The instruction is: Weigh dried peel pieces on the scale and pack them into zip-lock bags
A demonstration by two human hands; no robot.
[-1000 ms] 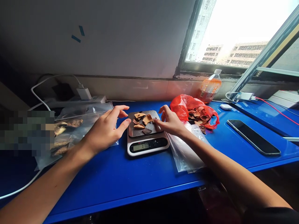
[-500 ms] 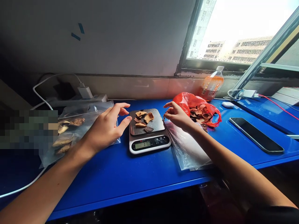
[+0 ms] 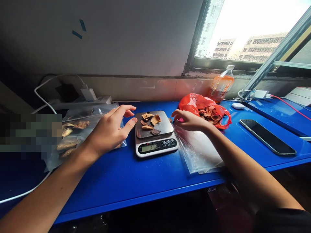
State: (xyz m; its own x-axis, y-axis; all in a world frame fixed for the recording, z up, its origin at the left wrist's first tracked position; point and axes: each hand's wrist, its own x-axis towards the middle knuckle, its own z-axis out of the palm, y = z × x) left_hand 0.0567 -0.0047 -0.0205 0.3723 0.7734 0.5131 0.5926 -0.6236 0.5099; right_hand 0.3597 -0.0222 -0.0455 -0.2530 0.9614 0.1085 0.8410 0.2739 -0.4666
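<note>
Your right hand [image 3: 188, 120] is hovering just right of the scale [image 3: 156, 136], fingers loosely curled around nothing I can make out, over the clear bags [image 3: 199, 152]. Dried peel pieces [image 3: 150, 121] are lying on the scale's plate. Your left hand [image 3: 110, 131] is hanging spread wide at its left edge, the red bag [image 3: 194, 103] sitting beyond.

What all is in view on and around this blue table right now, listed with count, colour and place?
table: one, blue, across the foreground
kitchen scale: one, silver with dark display, table centre
dried peel pieces: several, tan and dark, on the scale
red bag: one, red, holding more pieces, right of the scale
clear bags: stack, transparent, right of the scale
filled clear bags: several, transparent, left
bottle: one, orange, by the window
phone: one, black, right
power strip: one, white, back left
left hand: open, beside the scale
right hand: fingers curled, over the clear bags
</note>
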